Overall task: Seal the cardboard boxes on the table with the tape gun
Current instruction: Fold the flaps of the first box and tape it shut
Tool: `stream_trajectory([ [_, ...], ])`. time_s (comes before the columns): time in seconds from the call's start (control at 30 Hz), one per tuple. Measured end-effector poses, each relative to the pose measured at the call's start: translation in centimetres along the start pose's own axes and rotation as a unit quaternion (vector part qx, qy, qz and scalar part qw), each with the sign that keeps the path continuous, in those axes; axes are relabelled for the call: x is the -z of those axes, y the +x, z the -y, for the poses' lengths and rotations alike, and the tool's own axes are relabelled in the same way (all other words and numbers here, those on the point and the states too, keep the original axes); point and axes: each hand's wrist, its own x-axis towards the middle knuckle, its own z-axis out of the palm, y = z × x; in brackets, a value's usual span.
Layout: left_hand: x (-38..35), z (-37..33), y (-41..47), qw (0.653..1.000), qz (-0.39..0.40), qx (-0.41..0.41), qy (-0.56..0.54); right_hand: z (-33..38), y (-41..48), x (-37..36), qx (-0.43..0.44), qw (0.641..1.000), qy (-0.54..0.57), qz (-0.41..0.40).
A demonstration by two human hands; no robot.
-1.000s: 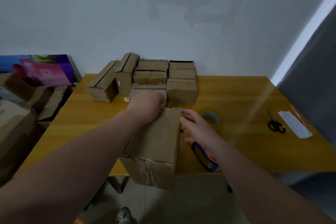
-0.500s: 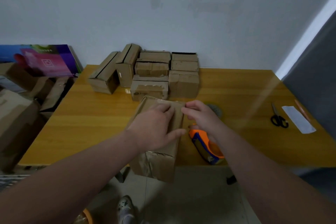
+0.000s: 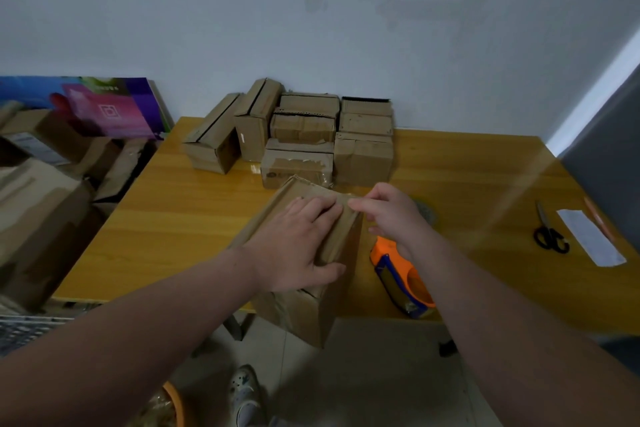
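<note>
Head view: left hand (image 3: 294, 243) presses flat on box (image 3: 304, 315).

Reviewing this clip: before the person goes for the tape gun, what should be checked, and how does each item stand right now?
1. Flaps held down: the left hand lies flat on top of the box. Ok.
2. A hand free for the tool: the right hand holds nothing and its fingertips only touch the box's far top edge. Ok.
3. Tool close by: the tape gun lies on the table just right of the box, by the right wrist. Ok.
4. Box fully supported: its near end hangs over the table's front edge. Not ok.
5. Tape end ready on the gun: cannot tell.
6. Top seam bare or taped: the hand covers it. Cannot tell.
</note>
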Motion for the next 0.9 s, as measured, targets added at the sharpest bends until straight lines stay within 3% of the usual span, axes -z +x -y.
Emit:
stream_trajectory([
  [0.13, 0.3, 0.4, 0.0, 1.0, 0.01, -0.008, -0.004, 0.0, 0.8, -0.6, 0.049, 0.994, -0.093, -0.039],
  [0.27, 0.5, 0.7, 0.0, 1.0, 0.018, -0.015, -0.007, -0.1, 1.2, -1.0, 0.127, 0.965, -0.213, -0.085],
  [0.4, 0.8, 0.9, 0.2, 1.0, 0.012, -0.021, -0.002, 0.4, 0.7, -1.1, 0.164, 0.904, -0.369, -0.14],
  [0.5, 0.8, 1.2, 0.4, 1.0, -0.004, -0.025, -0.018, 0.8, 0.7, -1.0, 0.278, 0.844, -0.42, -0.182],
  [0.57, 0.7, 1.3, 0.4, 0.998, -0.03, -0.026, -0.056, 1.1, 0.9, -1.2, 0.365, 0.789, -0.465, -0.167],
  [0.67, 0.3, 1.5, 0.4, 0.992, -0.096, -0.039, -0.072, 2.4, 1.0, -1.7, 0.416, 0.721, -0.549, -0.079],
  [0.8, -0.5, 1.8, 0.5, 0.972, -0.232, -0.02, -0.018, 3.7, 1.0, -1.5, 0.4, 0.705, -0.586, -0.003],
  [0.9, -0.2, 3.0, 0.5, 0.955, -0.266, 0.13, 0.034, 4.1, 1.4, -1.7, 0.369, 0.703, -0.608, 0.022],
])
